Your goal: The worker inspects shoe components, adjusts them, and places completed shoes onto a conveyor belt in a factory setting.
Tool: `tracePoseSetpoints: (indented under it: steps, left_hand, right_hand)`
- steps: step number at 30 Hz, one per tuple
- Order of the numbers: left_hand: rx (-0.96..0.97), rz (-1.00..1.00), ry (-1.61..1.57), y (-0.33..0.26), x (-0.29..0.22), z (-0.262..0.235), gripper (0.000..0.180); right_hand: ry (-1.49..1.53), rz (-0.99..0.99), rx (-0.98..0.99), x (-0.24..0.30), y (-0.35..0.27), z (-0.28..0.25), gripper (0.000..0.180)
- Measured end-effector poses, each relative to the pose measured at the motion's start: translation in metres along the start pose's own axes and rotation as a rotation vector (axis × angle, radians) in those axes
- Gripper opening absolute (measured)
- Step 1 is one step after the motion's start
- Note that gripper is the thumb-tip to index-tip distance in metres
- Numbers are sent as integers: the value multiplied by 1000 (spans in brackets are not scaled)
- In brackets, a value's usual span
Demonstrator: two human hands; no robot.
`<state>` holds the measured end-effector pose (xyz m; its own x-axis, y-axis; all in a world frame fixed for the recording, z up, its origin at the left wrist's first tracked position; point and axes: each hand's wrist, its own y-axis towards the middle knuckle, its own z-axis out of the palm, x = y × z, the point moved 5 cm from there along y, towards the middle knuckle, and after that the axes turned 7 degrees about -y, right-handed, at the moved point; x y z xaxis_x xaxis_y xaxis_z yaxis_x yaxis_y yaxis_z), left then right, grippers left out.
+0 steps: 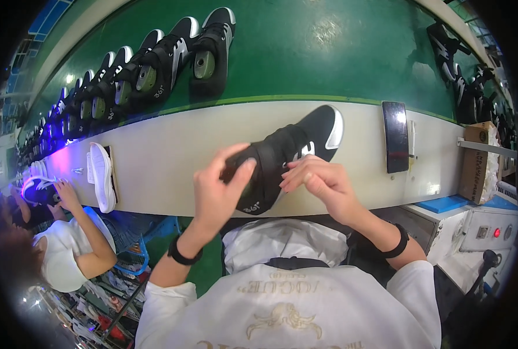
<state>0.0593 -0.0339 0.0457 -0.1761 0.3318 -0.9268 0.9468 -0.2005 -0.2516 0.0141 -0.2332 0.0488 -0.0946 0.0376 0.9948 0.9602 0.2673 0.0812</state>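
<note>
A black shoe upper with a silver toe edge and white marks lies aslant on the pale worktop in front of me, toe pointing far right. My left hand is closed on the heel end, thumb and fingers on either side of the ankle opening. At the shoe's right side my right hand has its fingers bent together, with the fingertips against the edge by the white mark. Whether a small thing sits between those fingers cannot be made out.
Beyond the worktop, a green surface carries a row of similar shoes at left and more shoes at far right. A dark phone, a cardboard box and white soles lie around. A co-worker handles a shoe at left.
</note>
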Motion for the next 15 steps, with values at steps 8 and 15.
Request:
tracePoseSetpoints:
  steps: [8,15]
  left_hand:
    - [134,391,374,-43,-12,25,66]
    - [-187,407,293,36,-20,14,56]
  right_hand:
    - [292,440,-67,-26,-2,-11,42]
    - [-156,210,-369,-7,60,-106,36]
